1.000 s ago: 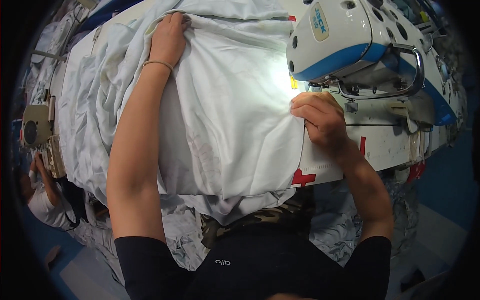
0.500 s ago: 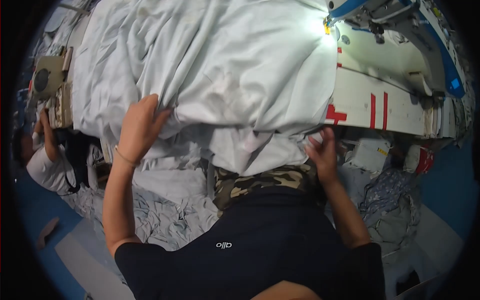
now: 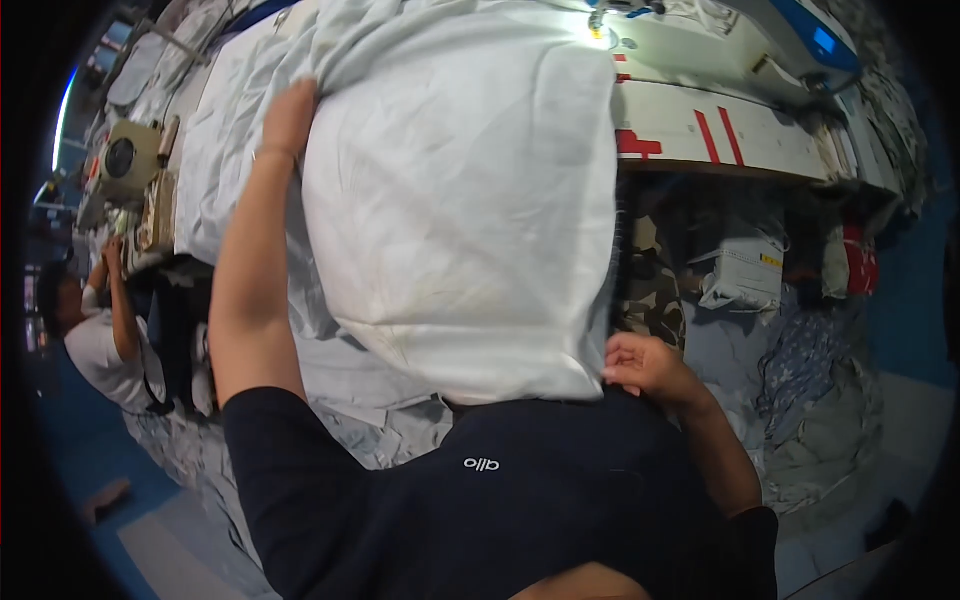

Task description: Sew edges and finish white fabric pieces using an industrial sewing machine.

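A white cloth (image 3: 460,230) is spread over the near part of the surface (image 3: 770,140) and carried past its front edge, down to the wearer's dark shirt (image 3: 480,500). Its long axis is run from the sewing machine (image 3: 790,45) end toward the torso, almost upright in the view, with the lower end pointed at the wearer. The straight right edge is set just beside the red marks (image 3: 640,143); the left side is gathered into folds.

By the right hand (image 3: 655,368), the lower right corner is met with curled fingers; the grip is closed there, with the cloth's edge pinched at the fingertips. The left hand (image 3: 290,115) is laid at the upper left folds, touching them, but its fingertips are hidden, so how far that grip is opened cannot be told.

Camouflage trousers (image 3: 652,270) are seen beside the cloth's right edge, below the surface.
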Motion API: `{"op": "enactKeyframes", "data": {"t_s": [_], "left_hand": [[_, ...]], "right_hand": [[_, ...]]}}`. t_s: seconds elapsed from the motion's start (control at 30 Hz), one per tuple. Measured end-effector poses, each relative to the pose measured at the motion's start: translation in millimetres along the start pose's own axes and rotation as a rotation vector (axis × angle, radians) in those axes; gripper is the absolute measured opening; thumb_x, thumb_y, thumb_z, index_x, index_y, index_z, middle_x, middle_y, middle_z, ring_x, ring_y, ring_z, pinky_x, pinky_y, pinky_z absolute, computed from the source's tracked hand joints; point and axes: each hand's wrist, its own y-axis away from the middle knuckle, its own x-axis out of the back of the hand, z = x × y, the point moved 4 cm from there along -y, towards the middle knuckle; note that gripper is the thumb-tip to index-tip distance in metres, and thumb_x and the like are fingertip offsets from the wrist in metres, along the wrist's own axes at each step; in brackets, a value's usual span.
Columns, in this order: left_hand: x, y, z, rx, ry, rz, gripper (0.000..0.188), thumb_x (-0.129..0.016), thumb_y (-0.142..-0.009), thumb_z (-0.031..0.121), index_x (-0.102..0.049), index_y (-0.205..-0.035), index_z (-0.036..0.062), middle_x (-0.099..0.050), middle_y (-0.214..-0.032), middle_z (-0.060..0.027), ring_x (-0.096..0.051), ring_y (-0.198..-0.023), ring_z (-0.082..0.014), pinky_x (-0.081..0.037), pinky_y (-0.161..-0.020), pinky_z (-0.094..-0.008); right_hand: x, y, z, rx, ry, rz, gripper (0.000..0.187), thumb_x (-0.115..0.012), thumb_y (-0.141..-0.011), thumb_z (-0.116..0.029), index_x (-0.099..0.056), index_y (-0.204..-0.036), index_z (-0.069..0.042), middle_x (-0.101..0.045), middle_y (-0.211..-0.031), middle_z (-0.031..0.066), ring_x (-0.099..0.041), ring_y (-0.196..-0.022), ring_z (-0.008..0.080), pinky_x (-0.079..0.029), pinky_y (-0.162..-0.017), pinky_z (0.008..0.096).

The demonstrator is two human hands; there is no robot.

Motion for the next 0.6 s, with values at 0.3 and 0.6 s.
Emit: {"op": "enactKeyframes", "data": {"t_s": [0.3, 0.6], "left_hand": [[99, 21, 73, 0.093, 0.376, 0.283, 0.036, -0.07, -0.091, 0.008, -0.064, -0.126, 0.0045, -0.066, -0.111, -0.0151, -0.068, -0.096, -0.0281, -0.055, -0.083, -0.0376], [165, 136, 316, -0.21, 1.03, -0.258, 0.029, -0.068, -0.085, -0.005, -0.067, -0.113, 0.0023, -0.062, -0.09, -0.0147, -0.064, -0.08, -0.0337, -0.052, -0.071, -0.0395]], "right_hand": [[110, -87, -41, 0.6, -0.141, 0.293, 0.056, -0.066, -0.1, -0.024, -0.045, -0.148, -0.006, -0.053, -0.144, 0.0107, -0.054, -0.127, 0.0163, -0.051, -0.093, 0.028], [23, -105, -42, 0.499, -0.29, -0.033, 0.019, -0.072, -0.093, -0.013, -0.069, -0.108, -0.001, -0.068, -0.086, -0.0005, -0.056, -0.066, 0.0043, -0.044, -0.057, 0.0187]]}}
